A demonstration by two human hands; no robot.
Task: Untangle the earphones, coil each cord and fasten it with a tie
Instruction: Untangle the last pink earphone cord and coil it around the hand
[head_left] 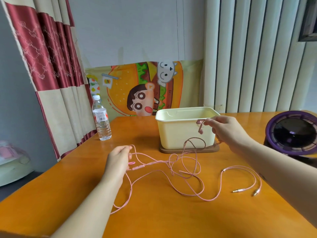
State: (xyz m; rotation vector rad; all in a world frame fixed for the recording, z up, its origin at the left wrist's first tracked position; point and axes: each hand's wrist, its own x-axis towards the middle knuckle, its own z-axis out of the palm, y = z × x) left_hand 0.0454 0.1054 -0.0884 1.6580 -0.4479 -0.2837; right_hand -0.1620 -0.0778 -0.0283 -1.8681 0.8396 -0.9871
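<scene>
Pink braided earphone cords [187, 166] lie tangled in loops across the orange table [154, 217]. My left hand [118, 160] pinches a loop of cord at the left, with the inline remote [138, 168] and a small pink tie [131, 163] just beside it. My right hand [223, 129] is raised in front of the cream box and pinches cord near an earbud [200, 131], which dangles below the fingers. Two jack plugs [239, 190] [256, 192] rest on the table at the right.
A cream plastic box [180, 134] stands on a brown base at the table's middle back. A water bottle [101, 118] stands at the back left. A purple round device [291, 133] sits at the right edge. A curtain hangs on the left.
</scene>
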